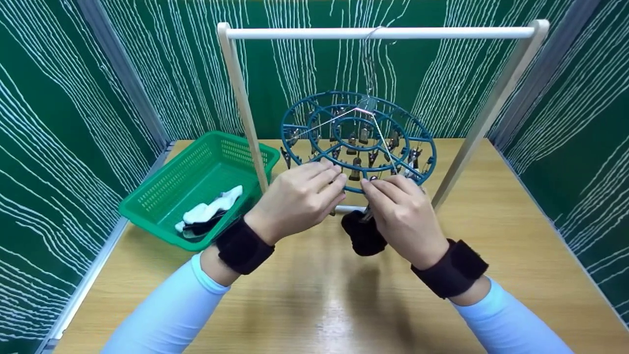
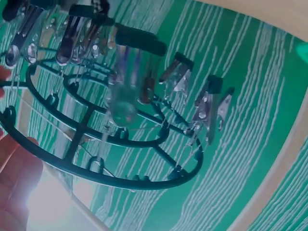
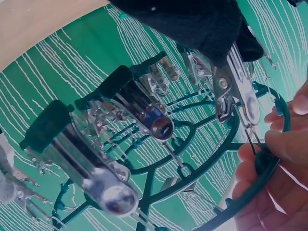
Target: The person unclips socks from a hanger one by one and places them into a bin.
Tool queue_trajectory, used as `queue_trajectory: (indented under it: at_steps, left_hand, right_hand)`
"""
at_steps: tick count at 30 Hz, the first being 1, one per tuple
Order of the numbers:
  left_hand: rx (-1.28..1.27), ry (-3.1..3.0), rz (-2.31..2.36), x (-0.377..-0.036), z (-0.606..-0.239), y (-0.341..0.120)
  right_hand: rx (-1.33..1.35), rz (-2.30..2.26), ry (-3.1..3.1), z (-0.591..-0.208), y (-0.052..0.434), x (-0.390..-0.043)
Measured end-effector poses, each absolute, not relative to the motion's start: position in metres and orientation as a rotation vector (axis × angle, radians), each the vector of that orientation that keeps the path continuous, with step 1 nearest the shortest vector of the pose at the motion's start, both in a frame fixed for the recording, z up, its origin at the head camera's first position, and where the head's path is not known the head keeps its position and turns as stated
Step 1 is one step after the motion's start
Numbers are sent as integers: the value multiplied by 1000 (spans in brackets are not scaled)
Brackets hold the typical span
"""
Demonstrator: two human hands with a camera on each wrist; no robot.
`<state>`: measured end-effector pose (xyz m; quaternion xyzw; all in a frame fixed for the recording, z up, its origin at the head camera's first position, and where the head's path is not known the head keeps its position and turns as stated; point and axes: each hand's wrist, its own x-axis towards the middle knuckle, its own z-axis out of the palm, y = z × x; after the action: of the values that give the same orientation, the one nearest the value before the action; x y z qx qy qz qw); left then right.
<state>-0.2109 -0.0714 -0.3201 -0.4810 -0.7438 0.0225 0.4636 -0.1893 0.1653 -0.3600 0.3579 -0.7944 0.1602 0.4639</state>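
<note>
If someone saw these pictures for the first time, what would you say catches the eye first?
The round teal clip hanger hanging from the white rail at the centre, with both hands on its near rim: the left hand and the right hand. A black sock hangs from a clip below them. To the left, a green basket on the table holds more socks.

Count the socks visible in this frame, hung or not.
3, as far as shows: a black sock hangs from a clip under the round hanger by the right hand; a white sock and a dark sock lie in the green basket. More may be hidden there.
</note>
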Motion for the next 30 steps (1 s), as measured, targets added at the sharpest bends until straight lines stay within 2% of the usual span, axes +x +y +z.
queue_trajectory:
  at_steps: [11,30]
  left_hand:
    - [-1138,-1822,186,-210,-326,-72]
    - [-1141,-1839,124,-223,-329,-85]
  right_hand:
    - [876,322,-1946,-360,158,-188]
    - [864,622,-1798,-366,166,-174]
